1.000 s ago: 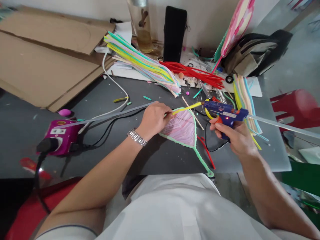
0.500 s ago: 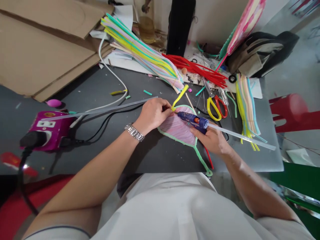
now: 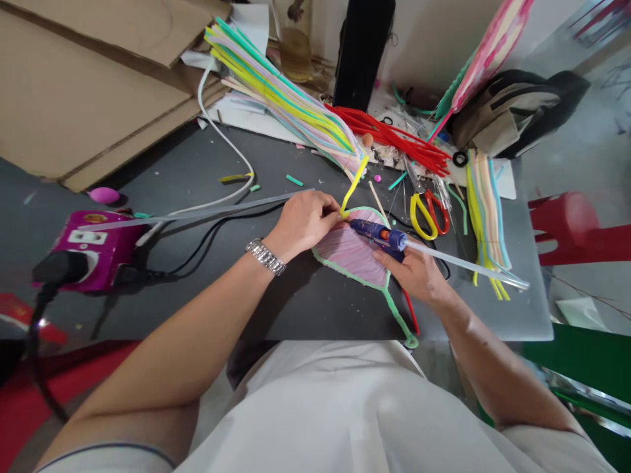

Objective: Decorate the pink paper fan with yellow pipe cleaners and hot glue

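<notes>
Between the thumb and fingers of my left hand (image 3: 308,220) is the lower end of a yellow pipe cleaner (image 3: 354,186), its free end pointing up and away. That end meets the edge of a lilac leaf-shaped piece (image 3: 351,253) with a green pipe-cleaner border and a green stem (image 3: 398,315) toward me. My right hand (image 3: 417,274) grips a blue hot glue gun (image 3: 379,235), its nozzle close to my left fingertips over the leaf shape. A clear glue stick (image 3: 463,264) sticks out of the gun's back. My left fingertips partly hide the contact point.
Yellow- and red-handled scissors (image 3: 428,215) lie right of the leaf shape. Bundled pastel pipe cleaners (image 3: 290,98) and red ones (image 3: 389,135) lie at the back. A purple power box (image 3: 93,246), a loose glue stick (image 3: 221,209) and cables are at left, below cardboard (image 3: 89,98).
The yellow pipe cleaner's free end has dipped slightly and swung a little left. Both hands stay nearly in place; the whole view has shifted slightly.
</notes>
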Demonstrator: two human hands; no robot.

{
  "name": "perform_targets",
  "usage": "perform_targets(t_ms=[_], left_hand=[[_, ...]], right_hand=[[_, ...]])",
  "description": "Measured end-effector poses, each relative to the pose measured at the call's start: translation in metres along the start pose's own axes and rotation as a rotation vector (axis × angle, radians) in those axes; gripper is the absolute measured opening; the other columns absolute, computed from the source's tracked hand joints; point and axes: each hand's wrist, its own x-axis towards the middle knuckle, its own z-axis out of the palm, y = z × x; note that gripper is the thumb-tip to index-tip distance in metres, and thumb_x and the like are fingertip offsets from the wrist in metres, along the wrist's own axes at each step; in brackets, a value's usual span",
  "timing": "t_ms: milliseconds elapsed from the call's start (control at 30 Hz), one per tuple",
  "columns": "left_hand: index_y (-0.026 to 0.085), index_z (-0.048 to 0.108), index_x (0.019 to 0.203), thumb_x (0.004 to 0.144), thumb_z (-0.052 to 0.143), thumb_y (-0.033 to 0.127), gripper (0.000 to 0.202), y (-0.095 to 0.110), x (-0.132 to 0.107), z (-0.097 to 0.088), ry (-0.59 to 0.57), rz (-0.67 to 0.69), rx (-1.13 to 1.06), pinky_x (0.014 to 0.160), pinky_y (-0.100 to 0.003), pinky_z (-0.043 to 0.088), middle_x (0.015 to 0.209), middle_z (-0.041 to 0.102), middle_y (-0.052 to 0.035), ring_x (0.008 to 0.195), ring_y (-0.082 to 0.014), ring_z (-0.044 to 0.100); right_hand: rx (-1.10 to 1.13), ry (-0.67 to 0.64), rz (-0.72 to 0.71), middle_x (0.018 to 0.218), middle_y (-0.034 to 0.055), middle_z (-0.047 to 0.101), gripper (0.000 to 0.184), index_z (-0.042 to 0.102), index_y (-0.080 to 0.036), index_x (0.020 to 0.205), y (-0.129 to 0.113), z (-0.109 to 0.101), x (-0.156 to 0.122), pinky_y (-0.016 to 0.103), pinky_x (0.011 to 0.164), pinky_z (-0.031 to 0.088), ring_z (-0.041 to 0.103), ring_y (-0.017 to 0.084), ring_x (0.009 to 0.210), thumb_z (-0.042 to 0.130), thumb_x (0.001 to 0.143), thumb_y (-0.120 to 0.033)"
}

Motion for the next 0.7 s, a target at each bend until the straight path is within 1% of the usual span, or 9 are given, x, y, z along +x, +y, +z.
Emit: perform_targets(t_ms=[167,300,367,533,700], left_hand=[[0.017,0.080,0.083,0.088,0.068,0.024,0.015,0.0016,0.0004,-0.0021,-0.023,-0.015,0.002,0.068,-0.032,0.043,0.084,0.078,-0.0081,0.075,-0.0207,0.066],[0.016,0.080,0.084,0.088,0.069,0.023,0.014,0.0024,0.0004,-0.0024,-0.031,-0.016,0.010,0.068,-0.033,0.042,0.086,0.078,-0.0087,0.076,-0.0210,0.066],[0.016,0.080,0.084,0.088,0.067,0.021,0.014,0.0026,0.0002,-0.0025,-0.037,-0.017,0.012,0.067,-0.033,0.041,0.085,0.078,-0.0085,0.075,-0.0204,0.065],[0.016,0.079,0.084,0.088,0.067,0.020,0.014,0.0026,0.0001,-0.0027,-0.041,-0.023,0.020,0.066,-0.033,0.040,0.082,0.077,-0.0079,0.073,-0.0197,0.064],[0.016,0.079,0.082,0.089,0.067,0.022,0.015,0.0018,0.0009,-0.0024,-0.043,-0.024,0.031,0.067,-0.033,0.041,0.081,0.077,-0.0076,0.074,-0.0203,0.065]], right_hand=[[-0.027,-0.006,0.008,0.105,0.0082,0.073,0.028,0.073,-0.021,0.106,0.0023,0.0002,-0.0005,0.042,0.089,0.055,0.069,0.026,0.095,0.062,0.099,-0.046],[-0.070,-0.014,0.003,0.096,0.0078,0.071,0.027,0.071,-0.021,0.099,0.0007,-0.0018,-0.0013,0.039,0.080,0.054,0.067,0.025,0.087,0.061,0.099,-0.045],[-0.090,-0.018,-0.003,0.093,0.0076,0.070,0.026,0.071,-0.021,0.097,-0.0009,-0.0031,-0.0022,0.038,0.077,0.053,0.066,0.024,0.085,0.060,0.100,-0.045],[-0.109,-0.036,-0.024,0.089,0.0074,0.067,0.029,0.068,-0.020,0.092,-0.0050,-0.0052,-0.0033,0.038,0.076,0.052,0.064,0.024,0.083,0.059,0.100,-0.046],[-0.083,-0.059,-0.001,0.092,0.0077,0.069,0.025,0.069,-0.020,0.096,-0.0055,-0.0025,0.0000,0.038,0.079,0.052,0.065,0.024,0.085,0.060,0.100,-0.044]])
